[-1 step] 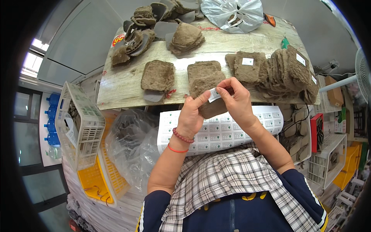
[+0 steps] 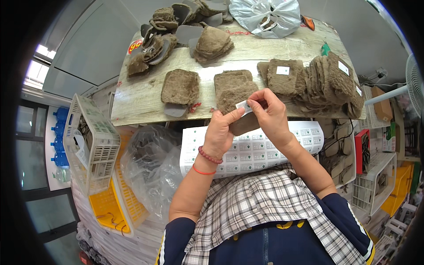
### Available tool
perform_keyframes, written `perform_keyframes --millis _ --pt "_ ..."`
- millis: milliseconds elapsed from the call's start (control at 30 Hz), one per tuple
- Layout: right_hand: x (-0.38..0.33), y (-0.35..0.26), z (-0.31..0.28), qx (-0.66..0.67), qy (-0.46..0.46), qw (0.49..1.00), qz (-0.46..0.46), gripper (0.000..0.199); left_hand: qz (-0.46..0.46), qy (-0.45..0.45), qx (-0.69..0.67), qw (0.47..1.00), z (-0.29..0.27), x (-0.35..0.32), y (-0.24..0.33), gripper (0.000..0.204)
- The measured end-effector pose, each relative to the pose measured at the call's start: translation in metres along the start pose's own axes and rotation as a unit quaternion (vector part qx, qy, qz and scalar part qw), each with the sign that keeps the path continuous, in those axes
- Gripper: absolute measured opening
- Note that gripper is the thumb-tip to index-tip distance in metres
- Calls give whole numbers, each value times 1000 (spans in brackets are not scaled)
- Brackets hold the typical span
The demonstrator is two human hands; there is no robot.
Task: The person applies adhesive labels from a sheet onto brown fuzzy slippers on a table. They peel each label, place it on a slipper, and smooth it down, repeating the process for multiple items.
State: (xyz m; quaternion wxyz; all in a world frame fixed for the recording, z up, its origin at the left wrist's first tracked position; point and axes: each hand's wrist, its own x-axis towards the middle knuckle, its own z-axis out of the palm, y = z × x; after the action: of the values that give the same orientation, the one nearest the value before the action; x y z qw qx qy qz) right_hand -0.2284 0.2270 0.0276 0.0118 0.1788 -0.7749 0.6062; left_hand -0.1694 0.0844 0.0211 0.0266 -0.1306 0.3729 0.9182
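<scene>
My left hand (image 2: 219,130) is closed on a brown fuzzy pad (image 2: 245,125) just past the table's near edge, its thumb against the pad's upper face. Between the fingertips of my right hand (image 2: 271,115) is a small white label (image 2: 242,106), lying over the pad and close to the left thumb. Whether the label sticks to the pad I cannot tell. Behind my hands a similar pad pile (image 2: 232,77) rests on the table. Below them, a white sheet of printed labels (image 2: 247,155) spreads across my lap.
To the right stand labelled brown pads (image 2: 285,81) in stacks. A lone pad with grey backing (image 2: 180,86) lies left on the table (image 2: 145,99). Farther back are a loose pad heap (image 2: 157,46) and a plastic bag (image 2: 265,17). White crates (image 2: 95,152) flank me.
The white label has shifted slightly left and tilted a little between my fingers. My left hand has moved barely to the right.
</scene>
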Motion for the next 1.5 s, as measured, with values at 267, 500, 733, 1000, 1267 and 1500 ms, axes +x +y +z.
perform_keyframes --millis 267,500,733,1000,1267,1500 --pt "0 -1 -3 -76 23 996 -49 14 4 6 -10 1000 4 4 -7 16" --pt "-2 -6 -3 -79 25 997 -3 48 25 29 -18 999 13 3 -11 19" --pt "-6 -7 -4 -147 47 988 -8 61 24 35 -23 999 4 4 -19 27" --pt "1 17 -16 169 -47 971 166 42 19 -2 -19 1000 4 4 -11 29" --pt "1 7 -9 286 -47 942 170 22 80 43 -4 996 10 11 -17 21" --pt "58 42 -76 129 20 984 121 21 241 82 674 693 -57 -3 14 14"
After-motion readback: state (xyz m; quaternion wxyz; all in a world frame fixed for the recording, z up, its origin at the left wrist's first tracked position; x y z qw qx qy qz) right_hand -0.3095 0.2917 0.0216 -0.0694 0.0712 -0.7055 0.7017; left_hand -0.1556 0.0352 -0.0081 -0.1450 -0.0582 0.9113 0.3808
